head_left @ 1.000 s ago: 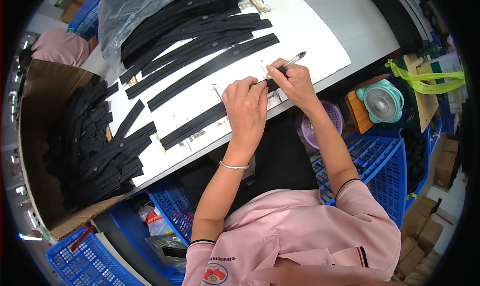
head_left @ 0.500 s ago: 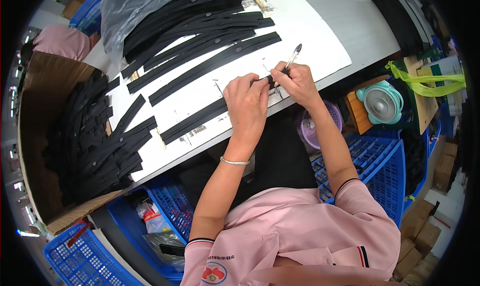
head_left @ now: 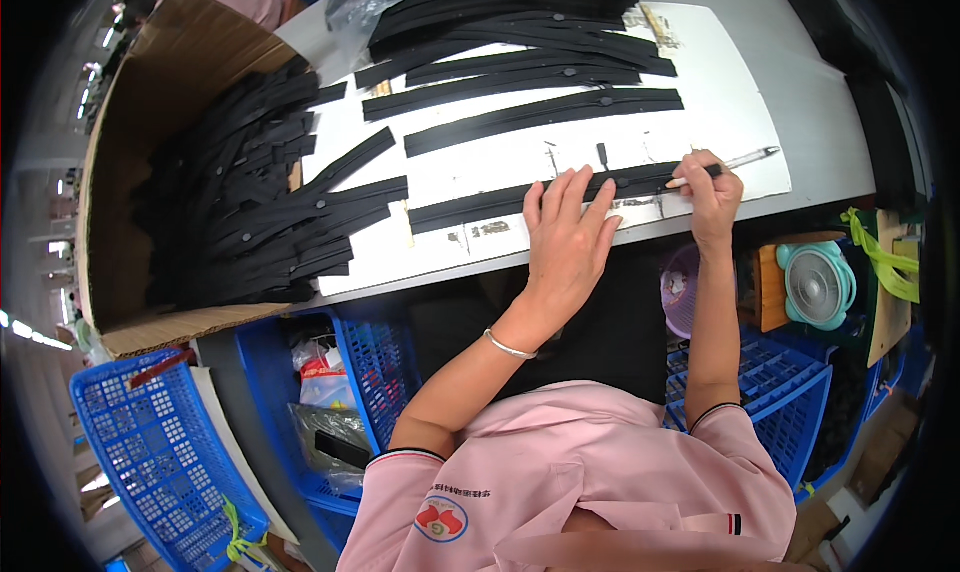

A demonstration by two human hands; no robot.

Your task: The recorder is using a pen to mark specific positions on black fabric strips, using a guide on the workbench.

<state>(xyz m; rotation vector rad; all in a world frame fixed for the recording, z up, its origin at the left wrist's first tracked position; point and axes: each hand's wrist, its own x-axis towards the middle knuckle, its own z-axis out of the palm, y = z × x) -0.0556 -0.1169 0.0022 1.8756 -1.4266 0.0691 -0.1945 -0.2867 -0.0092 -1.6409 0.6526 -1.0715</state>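
Observation:
A long black zipper strip lies along the near edge of a white board. My left hand rests on it, fingers spread and flat. A small black tab, apparently the zipper's pull, sticks up beyond those fingertips. My right hand is closed around a clear pen with a black end pointing right. The pen's other end is at the strip's right part; whether it touches cannot be made out. Farther back, several more black strips lie side by side on the board.
A cardboard box full of black strips stands at the left, some spilling onto the board. Blue plastic baskets are below the table on both sides. A turquoise fan and a purple basket are at the right.
My left hand has gone from fingers bunched at the strip to lying flat on it. My right hand has turned, tilting the pen from upright toward the right. The view has shifted.

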